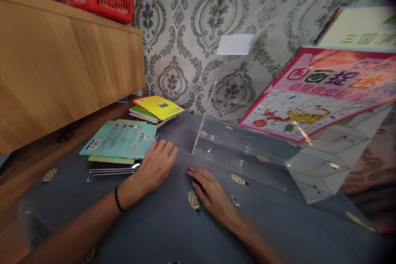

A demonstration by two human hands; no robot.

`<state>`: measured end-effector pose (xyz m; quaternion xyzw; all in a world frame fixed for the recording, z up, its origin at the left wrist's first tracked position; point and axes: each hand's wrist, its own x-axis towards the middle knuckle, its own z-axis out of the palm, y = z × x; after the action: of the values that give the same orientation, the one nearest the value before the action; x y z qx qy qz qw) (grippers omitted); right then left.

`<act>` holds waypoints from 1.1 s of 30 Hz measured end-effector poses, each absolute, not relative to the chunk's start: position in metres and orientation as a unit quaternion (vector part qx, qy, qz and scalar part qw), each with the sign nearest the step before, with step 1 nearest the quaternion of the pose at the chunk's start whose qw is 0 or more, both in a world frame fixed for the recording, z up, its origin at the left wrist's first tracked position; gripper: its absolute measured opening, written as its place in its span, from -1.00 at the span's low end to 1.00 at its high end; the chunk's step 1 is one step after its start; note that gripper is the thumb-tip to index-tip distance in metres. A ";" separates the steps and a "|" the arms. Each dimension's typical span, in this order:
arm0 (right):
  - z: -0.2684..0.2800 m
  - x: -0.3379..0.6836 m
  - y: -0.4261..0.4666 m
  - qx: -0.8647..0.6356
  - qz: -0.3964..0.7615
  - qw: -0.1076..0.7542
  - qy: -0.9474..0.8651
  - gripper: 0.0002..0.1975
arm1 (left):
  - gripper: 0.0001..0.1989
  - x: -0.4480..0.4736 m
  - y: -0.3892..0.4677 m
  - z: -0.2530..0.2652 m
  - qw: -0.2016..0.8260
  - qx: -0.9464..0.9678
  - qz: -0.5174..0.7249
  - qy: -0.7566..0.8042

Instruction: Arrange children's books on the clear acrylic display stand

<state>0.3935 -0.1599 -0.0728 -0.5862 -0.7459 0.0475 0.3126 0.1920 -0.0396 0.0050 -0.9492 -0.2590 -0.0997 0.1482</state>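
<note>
Resting near the middle of the grey, pineapple-printed worktop (139,231), the two bare hands sit between a pile of books on the left and a clear stand (321,177) on the right. The left hand (158,164) is palm down with bent fingers at the right edge of the teal book (119,138), which tops the nearer pile over some black-edged books (111,168). Its fingertips are turned away, so I cannot tell whether that grip is pressing on the book or just beside it. The right hand (212,194) lies low over the cloth, its grip loose, fingers stretched and nothing visible in it. Beyond the teal book, a yellow book (159,107) lies on a second pile near the wall. On the right, a pink-bordered book (309,99) leans in the stand, with a cream book (355,29) behind it.

The step in hand looks like handling the books at the near pile, with none lifted yet. Taking the teal one would call for fingertips under its right edge and the right hand brought left to steady it.
</note>
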 end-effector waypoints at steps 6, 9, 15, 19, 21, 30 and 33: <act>-0.075 0.394 -0.158 -0.594 0.025 0.304 -0.744 -0.68 | -0.29 0.165 -0.027 0.020 0.184 -0.892 -0.014 -0.414; -0.074 0.393 -0.159 -0.597 0.026 0.296 -0.745 -0.67 | -0.39 0.160 -0.023 0.017 0.182 -0.883 0.014 -0.432; -0.072 0.391 -0.161 -0.601 0.028 0.297 -0.742 -0.67 | -0.48 0.163 -0.025 0.013 0.204 -0.883 0.011 -0.423; -0.074 0.391 -0.160 -0.601 0.017 0.292 -0.744 -0.67 | -0.43 0.166 -0.030 0.019 0.215 -0.882 0.042 -0.416; -0.074 0.391 -0.161 -0.596 0.011 0.291 -0.748 -0.67 | -0.47 0.168 -0.033 0.022 0.210 -0.884 0.044 -0.415; -0.071 0.390 -0.161 -0.600 0.008 0.291 -0.745 -0.68 | -0.50 0.168 -0.041 0.027 0.183 -0.908 0.024 -0.377; -0.071 0.390 -0.161 -0.602 0.016 0.285 -0.746 -0.68 | -0.57 0.160 -0.036 0.039 0.156 -0.910 0.014 -0.384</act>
<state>0.3897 -0.1608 -0.0708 -0.6016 -0.7460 0.0164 0.2852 0.1599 -0.0361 0.0389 -0.9099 -0.3841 0.0142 0.1559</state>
